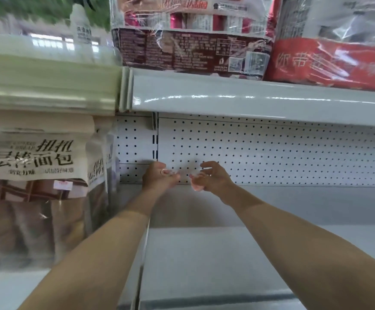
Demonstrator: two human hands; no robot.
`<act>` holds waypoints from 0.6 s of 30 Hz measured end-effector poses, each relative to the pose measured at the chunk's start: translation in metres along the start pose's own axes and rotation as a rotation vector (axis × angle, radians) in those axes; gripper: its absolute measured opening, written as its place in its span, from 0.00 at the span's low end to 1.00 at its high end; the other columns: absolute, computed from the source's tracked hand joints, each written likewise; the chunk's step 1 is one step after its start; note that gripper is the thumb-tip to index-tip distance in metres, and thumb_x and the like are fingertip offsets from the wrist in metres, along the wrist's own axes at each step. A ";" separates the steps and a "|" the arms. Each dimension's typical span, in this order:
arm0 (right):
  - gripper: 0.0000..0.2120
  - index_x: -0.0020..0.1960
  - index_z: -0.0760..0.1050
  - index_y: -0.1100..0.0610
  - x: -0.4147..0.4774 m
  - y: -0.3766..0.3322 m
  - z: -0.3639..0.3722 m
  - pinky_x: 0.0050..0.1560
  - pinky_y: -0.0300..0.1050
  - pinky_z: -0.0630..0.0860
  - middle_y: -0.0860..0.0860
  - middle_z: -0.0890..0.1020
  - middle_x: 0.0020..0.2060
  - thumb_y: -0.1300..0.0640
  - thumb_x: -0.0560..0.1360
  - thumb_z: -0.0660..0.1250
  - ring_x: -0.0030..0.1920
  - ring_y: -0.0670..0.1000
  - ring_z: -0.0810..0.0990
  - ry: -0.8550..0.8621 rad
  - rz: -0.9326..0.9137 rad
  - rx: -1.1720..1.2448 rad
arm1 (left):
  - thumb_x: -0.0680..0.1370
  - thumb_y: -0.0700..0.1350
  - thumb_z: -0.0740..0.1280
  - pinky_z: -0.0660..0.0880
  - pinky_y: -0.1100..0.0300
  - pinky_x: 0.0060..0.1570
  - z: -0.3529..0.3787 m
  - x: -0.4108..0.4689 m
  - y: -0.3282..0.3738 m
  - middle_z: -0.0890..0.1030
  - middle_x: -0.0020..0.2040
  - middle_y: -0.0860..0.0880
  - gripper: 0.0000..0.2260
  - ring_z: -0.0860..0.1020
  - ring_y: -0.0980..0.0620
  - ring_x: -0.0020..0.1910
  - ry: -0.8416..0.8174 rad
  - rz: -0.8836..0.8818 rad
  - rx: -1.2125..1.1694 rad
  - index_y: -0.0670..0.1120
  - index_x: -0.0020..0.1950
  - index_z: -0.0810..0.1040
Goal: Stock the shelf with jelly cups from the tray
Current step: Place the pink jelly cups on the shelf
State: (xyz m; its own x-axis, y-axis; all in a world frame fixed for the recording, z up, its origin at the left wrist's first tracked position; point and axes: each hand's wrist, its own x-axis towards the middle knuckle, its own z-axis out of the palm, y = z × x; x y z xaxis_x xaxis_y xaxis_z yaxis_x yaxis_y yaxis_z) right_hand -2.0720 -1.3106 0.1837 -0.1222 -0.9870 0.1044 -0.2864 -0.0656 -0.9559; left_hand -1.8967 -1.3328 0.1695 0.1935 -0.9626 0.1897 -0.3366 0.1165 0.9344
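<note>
Both arms reach deep into the shelf (226, 253), and the hands meet near its back edge, in front of the white pegboard panel (271, 153). The left hand (159, 176) has its grip clamped: the fingers curl in around a jelly cup (169, 173), which peeks out at 3 o'clock from the knuckles. It looks small, clear and glossy with a pale pink tint, though it is blurred. The right hand (213, 179) lies just beside it at 3 o'clock, not touching. Its fingers are loosely curved, and its grip pinches a second jelly cup (196, 187) at 7 o'clock under the thumb side. This one is also small and translucent, pink at its lower end, and hangs just above the shelf floor. The tray is out of view. At 9 o'clock from the hands stand bags of bread (32, 175) with printed labels. At 12 o'clock, above the grey upper shelf lip (249, 97), sit wrapped multipacks (193, 41).
</note>
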 end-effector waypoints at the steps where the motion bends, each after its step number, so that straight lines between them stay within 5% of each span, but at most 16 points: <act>1: 0.27 0.56 0.72 0.52 0.006 0.004 0.001 0.61 0.55 0.77 0.52 0.78 0.53 0.57 0.63 0.81 0.55 0.55 0.81 0.006 -0.002 -0.010 | 0.67 0.50 0.79 0.77 0.54 0.58 0.001 0.004 -0.004 0.80 0.56 0.48 0.24 0.79 0.48 0.54 -0.010 0.000 0.012 0.49 0.58 0.74; 11: 0.37 0.65 0.72 0.53 0.037 0.012 0.004 0.61 0.55 0.77 0.46 0.78 0.56 0.47 0.59 0.80 0.58 0.52 0.79 -0.004 -0.048 -0.119 | 0.71 0.48 0.77 0.74 0.58 0.58 0.005 0.023 -0.011 0.77 0.58 0.47 0.28 0.77 0.48 0.54 -0.060 -0.050 -0.093 0.44 0.67 0.71; 18: 0.33 0.65 0.71 0.54 0.043 0.012 0.003 0.61 0.54 0.77 0.47 0.77 0.56 0.50 0.64 0.80 0.57 0.51 0.80 -0.021 -0.046 -0.160 | 0.69 0.51 0.78 0.77 0.54 0.57 0.008 0.029 -0.013 0.78 0.57 0.46 0.29 0.79 0.49 0.52 -0.053 -0.093 -0.082 0.44 0.64 0.73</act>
State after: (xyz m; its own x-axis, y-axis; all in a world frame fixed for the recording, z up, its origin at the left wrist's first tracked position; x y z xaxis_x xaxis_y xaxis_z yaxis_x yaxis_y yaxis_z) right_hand -2.0781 -1.3542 0.1758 -0.0864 -0.9864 0.1397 -0.4389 -0.0882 -0.8942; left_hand -1.8943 -1.3645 0.1606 0.1707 -0.9815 0.0866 -0.2430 0.0433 0.9691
